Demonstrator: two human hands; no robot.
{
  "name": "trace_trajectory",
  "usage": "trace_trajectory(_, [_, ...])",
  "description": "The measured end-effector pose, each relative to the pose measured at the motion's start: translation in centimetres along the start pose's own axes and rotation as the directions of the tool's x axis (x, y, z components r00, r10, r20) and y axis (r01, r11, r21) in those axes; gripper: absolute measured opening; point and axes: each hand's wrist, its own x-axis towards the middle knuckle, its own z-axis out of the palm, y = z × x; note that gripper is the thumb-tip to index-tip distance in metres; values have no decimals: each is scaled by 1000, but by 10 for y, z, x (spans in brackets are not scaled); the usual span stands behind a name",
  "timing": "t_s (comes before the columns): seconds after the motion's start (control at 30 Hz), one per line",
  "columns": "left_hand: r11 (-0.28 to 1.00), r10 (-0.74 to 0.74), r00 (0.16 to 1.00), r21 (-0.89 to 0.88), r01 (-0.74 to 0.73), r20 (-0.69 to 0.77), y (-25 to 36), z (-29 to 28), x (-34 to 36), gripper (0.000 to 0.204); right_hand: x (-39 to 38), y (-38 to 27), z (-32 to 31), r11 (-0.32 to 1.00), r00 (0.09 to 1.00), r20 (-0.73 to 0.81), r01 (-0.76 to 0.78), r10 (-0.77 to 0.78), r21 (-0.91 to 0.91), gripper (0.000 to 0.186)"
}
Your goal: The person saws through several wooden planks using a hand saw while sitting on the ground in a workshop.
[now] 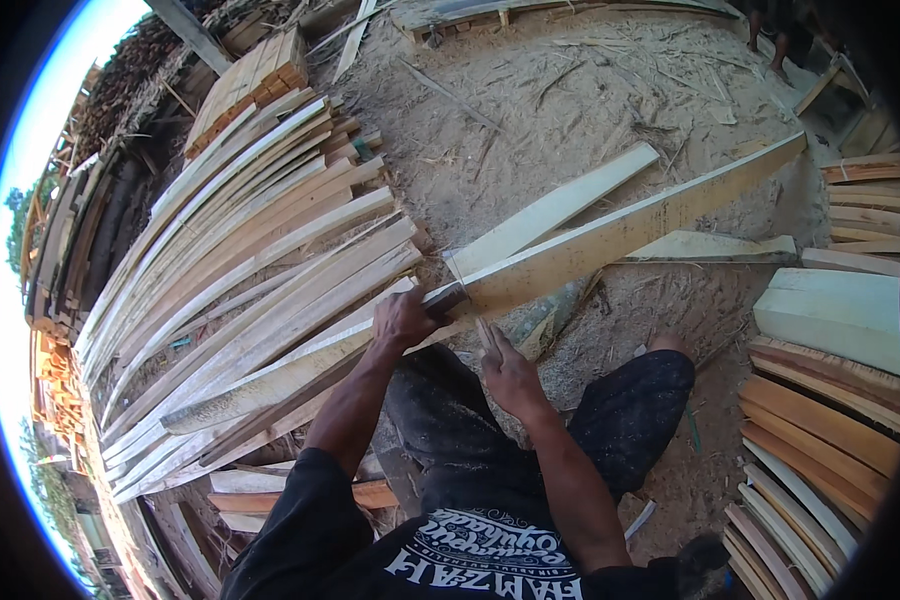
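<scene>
A long pale plank (640,222) runs slantwise across the middle, on edge, from beside my left knee up to the far right. My left hand (405,318) is closed at its near part, gripping a dark block (444,298) against it. A thin strip stands out from the block over the plank, like the blade of a try square. My right hand (512,375) lies just right of it, fingers together and pointing up at the plank's lower side. A small pale sliver shows at its fingertips; what it is I cannot make out.
Many long boards (260,240) lie side by side at left, with squared timber (255,85) beyond. Two shorter pale boards (560,205) (710,247) rest on the sandy ground. More stacked planks (820,425) line the right. Part of another person (778,45) shows at far right.
</scene>
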Motion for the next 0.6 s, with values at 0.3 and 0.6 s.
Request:
trace_trajectory(0.3, [998, 30, 1000, -51, -30, -1, -4, 14, 7, 54, -195, -46, -84, 979, 975, 106, -198, 193, 40, 56])
trace_trajectory(0.6, [994, 29, 999, -100, -33, -43, -11, 10, -15, 42, -24, -26, -6, 991, 988, 99, -113, 120, -75, 54])
